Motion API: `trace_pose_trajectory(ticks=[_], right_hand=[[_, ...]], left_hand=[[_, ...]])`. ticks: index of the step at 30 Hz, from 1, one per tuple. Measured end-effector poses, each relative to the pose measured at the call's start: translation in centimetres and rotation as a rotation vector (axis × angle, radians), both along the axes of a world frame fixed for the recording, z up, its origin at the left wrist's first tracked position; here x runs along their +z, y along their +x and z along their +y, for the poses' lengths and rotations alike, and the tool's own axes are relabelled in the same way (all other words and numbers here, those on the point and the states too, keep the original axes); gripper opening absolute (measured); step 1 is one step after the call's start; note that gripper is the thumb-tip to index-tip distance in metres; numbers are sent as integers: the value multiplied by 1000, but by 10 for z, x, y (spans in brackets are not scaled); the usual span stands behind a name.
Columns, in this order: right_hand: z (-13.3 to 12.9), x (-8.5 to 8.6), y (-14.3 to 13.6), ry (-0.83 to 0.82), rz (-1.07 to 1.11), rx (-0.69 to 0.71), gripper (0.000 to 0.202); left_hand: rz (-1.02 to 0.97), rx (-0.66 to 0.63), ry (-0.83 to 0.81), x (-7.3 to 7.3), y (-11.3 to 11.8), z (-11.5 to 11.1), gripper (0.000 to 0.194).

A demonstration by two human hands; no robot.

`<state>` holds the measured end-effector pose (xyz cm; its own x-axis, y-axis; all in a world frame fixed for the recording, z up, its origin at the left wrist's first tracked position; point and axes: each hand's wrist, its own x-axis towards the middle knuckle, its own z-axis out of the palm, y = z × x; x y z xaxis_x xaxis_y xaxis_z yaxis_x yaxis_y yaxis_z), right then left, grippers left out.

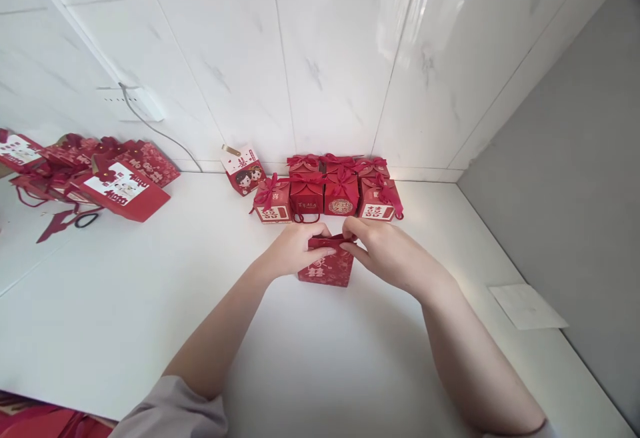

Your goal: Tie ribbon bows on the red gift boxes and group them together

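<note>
A red paper gift box [327, 270] with pale printed characters stands on the white table in front of me. My left hand [295, 249] grips its top left edge, with the thumb on the front face and the fingers behind. At the top right edge, my right hand [385, 248] pinches the rim between thumb and bent fingers. The top edges of the box lie close together between both hands. Just behind it sit several finished-looking red boxes tied with ribbon bows [343, 193].
A red and white box with cartoon figures [243, 175] leans near the tiled wall. Several red gift boxes [125, 191] are heaped at the left, near scissors [87, 219]. A cable [160, 133] runs from a wall socket. White paper [527, 306] lies at the right edge.
</note>
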<state>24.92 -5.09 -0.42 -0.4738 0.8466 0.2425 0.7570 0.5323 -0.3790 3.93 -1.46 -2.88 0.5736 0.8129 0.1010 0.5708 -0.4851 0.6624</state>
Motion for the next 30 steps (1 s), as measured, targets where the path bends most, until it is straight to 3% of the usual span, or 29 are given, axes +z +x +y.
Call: trace_pose_trajectory(ticks=[6,10,18,22,30], right_hand=[[3,-2,0,167,73,91,14],[9,-11,-2,133,228,85,15],[18,-20,-4,95,481,34,14],[17,-17,1,89,461,56,13],[20,-13,7,-4,264,103,24]], left_hand=[[-10,17,-17,-8,10,-2,16],[-35,32,0,-10,15,-5,21],[-136,51,31,-4,11,-3,11],[-187,112,45,-8,9,1,14],[-133,75,116,-10,9,2,12]])
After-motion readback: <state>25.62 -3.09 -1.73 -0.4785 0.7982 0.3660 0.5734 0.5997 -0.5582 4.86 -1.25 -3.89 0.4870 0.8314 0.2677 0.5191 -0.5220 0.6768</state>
